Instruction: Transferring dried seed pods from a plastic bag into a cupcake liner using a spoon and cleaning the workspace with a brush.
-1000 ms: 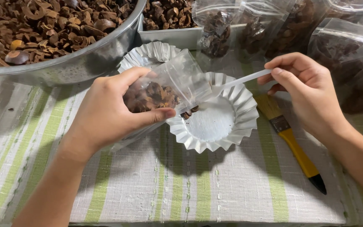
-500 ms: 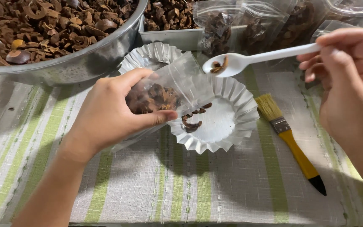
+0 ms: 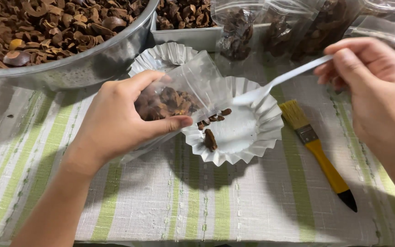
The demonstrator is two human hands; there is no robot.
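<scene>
Green-striped tablecloth [image 3: 216, 201], soft shadows

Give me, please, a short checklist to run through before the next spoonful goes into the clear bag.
1. Left hand grips the clear bag: ok.
2. Bag mouth open toward the fluted foil dish: ok.
3. Right hand holds the white spoon: ok.
4. Spoon bowl loaded: cannot tell.
5. Brown pieces in the dish to scoop: ok.
6. Yellow-handled brush clear of the dish: ok.
</scene>
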